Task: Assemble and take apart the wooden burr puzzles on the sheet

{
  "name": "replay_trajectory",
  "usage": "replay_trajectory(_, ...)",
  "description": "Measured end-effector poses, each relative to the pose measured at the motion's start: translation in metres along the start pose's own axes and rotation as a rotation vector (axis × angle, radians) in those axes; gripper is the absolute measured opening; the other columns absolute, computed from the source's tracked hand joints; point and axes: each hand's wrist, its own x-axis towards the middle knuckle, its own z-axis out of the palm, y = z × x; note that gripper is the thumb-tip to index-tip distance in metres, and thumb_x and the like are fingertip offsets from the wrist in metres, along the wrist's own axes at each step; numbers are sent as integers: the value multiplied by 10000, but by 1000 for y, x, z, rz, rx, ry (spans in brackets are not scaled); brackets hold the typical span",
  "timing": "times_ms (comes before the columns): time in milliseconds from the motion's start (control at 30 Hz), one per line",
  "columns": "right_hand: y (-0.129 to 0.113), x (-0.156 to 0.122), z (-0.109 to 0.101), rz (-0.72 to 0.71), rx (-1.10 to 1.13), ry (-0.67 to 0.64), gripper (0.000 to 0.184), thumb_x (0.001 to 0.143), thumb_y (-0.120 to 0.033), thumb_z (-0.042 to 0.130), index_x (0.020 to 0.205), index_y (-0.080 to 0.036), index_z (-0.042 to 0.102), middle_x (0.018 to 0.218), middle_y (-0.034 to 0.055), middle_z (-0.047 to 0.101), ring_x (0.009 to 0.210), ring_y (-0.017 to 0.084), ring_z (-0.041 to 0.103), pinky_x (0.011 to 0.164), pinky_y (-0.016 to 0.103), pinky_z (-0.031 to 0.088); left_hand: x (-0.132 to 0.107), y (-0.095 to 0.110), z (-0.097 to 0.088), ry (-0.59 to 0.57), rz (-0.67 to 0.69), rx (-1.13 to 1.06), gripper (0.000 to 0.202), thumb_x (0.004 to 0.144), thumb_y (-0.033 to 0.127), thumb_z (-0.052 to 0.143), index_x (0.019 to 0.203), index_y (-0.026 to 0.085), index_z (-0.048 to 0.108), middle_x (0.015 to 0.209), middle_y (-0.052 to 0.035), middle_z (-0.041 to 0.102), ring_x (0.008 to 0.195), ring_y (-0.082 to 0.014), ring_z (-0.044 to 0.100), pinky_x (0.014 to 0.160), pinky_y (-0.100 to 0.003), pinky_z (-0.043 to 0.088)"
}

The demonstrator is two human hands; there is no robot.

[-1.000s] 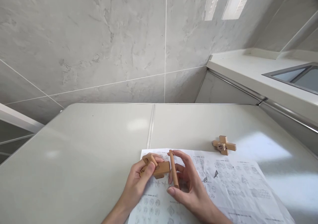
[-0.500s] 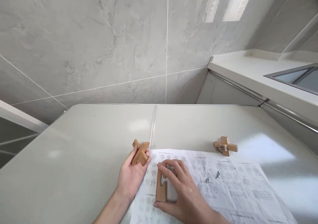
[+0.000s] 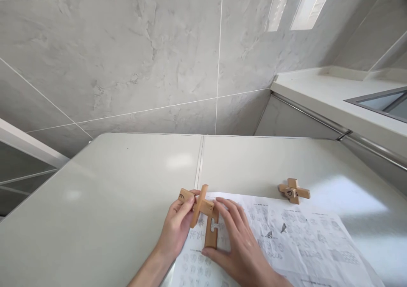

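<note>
My left hand (image 3: 178, 227) pinches a crossed pair of notched wooden puzzle pieces (image 3: 194, 202) just above the printed instruction sheet (image 3: 286, 240). My right hand (image 3: 237, 240) grips a third notched wooden bar (image 3: 211, 231), held upright on the sheet with its top end against the crossed pair. Thumb sits at the bar's lower end, fingers along its right side. An assembled wooden cross puzzle (image 3: 294, 190) lies on the table to the right, beyond the sheet's far edge.
The pale grey table (image 3: 111, 193) has a seam down its middle and ends at a tiled wall (image 3: 143, 58). A white counter (image 3: 333, 96) with a recessed sink stands at the right. A dark gap lies off the table's left edge.
My left hand brought the crossed pieces back to the right, over the sheet. My right hand's bar now meets them at its top end. The view shifted slightly.
</note>
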Motion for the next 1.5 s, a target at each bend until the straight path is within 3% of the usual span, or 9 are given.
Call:
replay_trajectory(100,3,-2,-4,58,91,66,1156,815,-221,898,1692,-358,158,1703,152,330,1547,431,387,1167,621,509,-3,-4,0,-67,64,163,287,911,472,832,932,186,818,997,-64,736,921,-208,677,825,-277,553)
replay_trajectory(200,6,-3,-7,26,164,114,1208,797,-292,926,1704,-343,130,1732,159,284,1554,440,386,1168,617,512,-6,-5,2,-157,101,336,278,952,468,789,947,190,789,902,-40,698,803,-173,634,739,-258,522)
replay_trajectory(300,4,-1,-10,-5,203,98,1152,799,-276,911,1694,-334,187,1703,147,344,1554,433,383,1181,607,502,-8,-3,5,-244,121,480,270,971,459,765,964,190,765,825,-25,656,750,-165,598,700,-253,499)
replay_trajectory(433,-4,3,-12,-75,265,106,1002,794,-153,794,1642,-325,288,1559,127,493,1458,389,488,1181,589,498,-9,-3,7,-288,144,550,255,983,449,742,983,195,754,917,-57,701,819,-193,639,734,-274,521)
replay_trajectory(600,-10,5,-14,-120,281,137,1008,722,-97,694,1625,-296,294,1481,129,523,1386,369,544,1155,566,520,-10,-4,8,-291,122,558,287,988,475,724,983,189,738,1071,-99,748,922,-226,686,745,-283,538)
replay_trajectory(800,-9,4,-13,-119,246,138,1034,718,-77,662,1649,-283,263,1530,137,503,1428,377,525,1156,552,529,-8,-4,7,-266,108,596,322,985,494,721,1041,178,746,1007,-93,742,851,-209,677,693,-279,526)
replay_trajectory(1033,-6,4,-12,-81,252,137,926,792,-160,765,1601,-280,331,1509,141,534,1394,372,563,1126,541,557,-8,-7,7,-296,132,598,268,977,463,739,1005,198,721,913,-46,707,747,-166,628,676,-265,509)
replay_trajectory(1267,-12,6,-17,-66,266,167,843,787,-142,700,1554,-257,370,1455,138,555,1362,357,599,1102,508,580,-10,-3,7,-253,104,545,286,976,482,739,978,196,723,725,15,571,667,-142,547,616,-237,450)
replay_trajectory(1500,-8,3,-16,-77,276,195,862,791,-167,729,1563,-269,360,1454,139,555,1368,371,583,1131,551,544,-7,-1,-2,-206,126,573,391,982,571,696,972,180,712,689,29,507,611,-126,446,574,-243,362)
